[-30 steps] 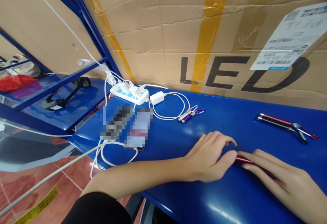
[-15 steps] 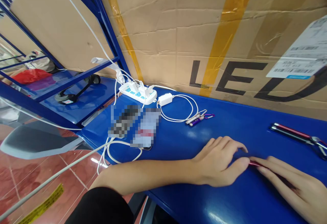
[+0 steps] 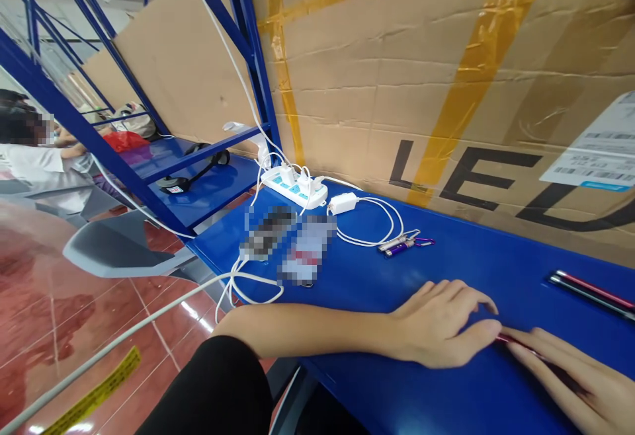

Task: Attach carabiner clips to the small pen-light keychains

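Observation:
My right hand (image 3: 570, 372) lies at the lower right, its fingers closed round a slim, shiny red pen-like stick (image 3: 508, 339). Only a short length of the stick shows; the fingers cover the rest. From the left reaches my left hand (image 3: 449, 326), fingers curled, thumb tip against the stick's exposed end. The index fingertip is just above the thumb, and the undersides of the fingers are hidden. Beyond my right hand, a red stick (image 3: 595, 289) and a black stick (image 3: 590, 296) with silver ends lie side by side on the blue table (image 3: 476, 256).
Behind the table stands a large cardboard panel (image 3: 347, 91). A white power strip (image 3: 292, 187), a white adapter (image 3: 343, 203) with coiled cable, small purple and silver keychain torches (image 3: 399, 246) and two blurred phones (image 3: 307, 250) are on the left. A person (image 3: 40, 157) sits farther left.
The view has shifted, so most of the scene appears farther right and a person shows at the left. Both hands keep nearly the same pose at the red pen-like stick.

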The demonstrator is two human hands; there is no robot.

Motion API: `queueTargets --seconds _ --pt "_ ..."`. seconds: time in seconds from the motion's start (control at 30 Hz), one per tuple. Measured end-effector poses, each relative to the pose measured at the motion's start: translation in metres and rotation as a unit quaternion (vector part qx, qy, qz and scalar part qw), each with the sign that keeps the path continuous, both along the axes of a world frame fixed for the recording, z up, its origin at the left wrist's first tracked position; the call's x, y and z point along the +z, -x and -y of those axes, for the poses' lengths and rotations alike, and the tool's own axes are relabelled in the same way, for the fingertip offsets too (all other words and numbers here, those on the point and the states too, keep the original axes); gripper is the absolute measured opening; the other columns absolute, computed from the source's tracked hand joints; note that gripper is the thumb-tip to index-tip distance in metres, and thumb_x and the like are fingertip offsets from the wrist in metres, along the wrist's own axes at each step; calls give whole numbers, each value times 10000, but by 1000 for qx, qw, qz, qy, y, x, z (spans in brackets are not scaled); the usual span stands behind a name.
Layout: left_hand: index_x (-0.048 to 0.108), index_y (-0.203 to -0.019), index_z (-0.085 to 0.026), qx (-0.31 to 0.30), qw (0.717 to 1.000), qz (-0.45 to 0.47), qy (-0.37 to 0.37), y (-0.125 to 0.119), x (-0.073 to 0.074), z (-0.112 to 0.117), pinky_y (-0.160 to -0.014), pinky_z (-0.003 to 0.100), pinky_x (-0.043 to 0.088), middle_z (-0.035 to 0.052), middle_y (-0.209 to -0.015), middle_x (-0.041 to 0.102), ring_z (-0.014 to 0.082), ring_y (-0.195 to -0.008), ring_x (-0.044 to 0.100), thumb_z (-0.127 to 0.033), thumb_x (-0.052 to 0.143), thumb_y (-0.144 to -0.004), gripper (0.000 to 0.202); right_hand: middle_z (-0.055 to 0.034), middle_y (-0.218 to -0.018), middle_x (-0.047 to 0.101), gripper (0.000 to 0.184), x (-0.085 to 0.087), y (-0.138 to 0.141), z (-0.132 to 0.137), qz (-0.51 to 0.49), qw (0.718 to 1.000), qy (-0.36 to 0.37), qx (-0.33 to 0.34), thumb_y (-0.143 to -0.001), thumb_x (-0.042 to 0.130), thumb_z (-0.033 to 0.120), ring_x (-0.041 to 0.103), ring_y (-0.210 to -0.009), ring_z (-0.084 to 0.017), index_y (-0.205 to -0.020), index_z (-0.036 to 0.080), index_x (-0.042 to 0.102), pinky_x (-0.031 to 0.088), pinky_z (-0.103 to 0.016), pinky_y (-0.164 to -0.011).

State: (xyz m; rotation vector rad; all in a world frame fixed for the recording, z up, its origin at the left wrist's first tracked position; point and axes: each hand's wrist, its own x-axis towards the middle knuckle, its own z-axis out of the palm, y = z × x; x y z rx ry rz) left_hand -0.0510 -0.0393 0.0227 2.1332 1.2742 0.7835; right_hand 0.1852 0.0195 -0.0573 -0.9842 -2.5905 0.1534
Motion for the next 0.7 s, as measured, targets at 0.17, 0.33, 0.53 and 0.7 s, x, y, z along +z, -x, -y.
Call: queueTargets --seconds 0.17,0.33,0.53,0.7 --pt "415 -1049 -173 9 1000 6 3 0 2 3 -928 336 328 57 -1054 502 154 -1023 453 -303 265 -894 252 -55 -1013 640 281 24 18 9 -20 1000 17 -17 -816 480 392 578 -980 -262 -1049 300 606 542 -331 -719" --pt "410 -1048 -184 22 1000 10 -6 -2 0 6 -930 322 325 43 -1063 501 144 -1016 449 -305 233 -903 259 -23 -925 650 394 39 30 19 -53 995 49 -74 -770 448 556 638 -805 -199 -969 272 635 529 -224 -584" --pt "427 -1026 -194 41 999 11 -15 -4 -4 5 -892 320 351 35 -1011 513 147 -967 468 -303 218 -908 264 -6 -909 647 376 46 38 27 -53 994 51 -85 -759 476 549 631 -695 -153 -951 271 639 484 -176 -501" --pt "429 -1025 -198 45 999 20 -14 -5 -5 4 -887 330 353 30 -971 511 148 -953 472 -305 219 -911 262 13 -822 671 358 54 45 36 -72 990 42 -115 -776 460 553 616 -604 -135 -889 272 650 477 -197 -517"
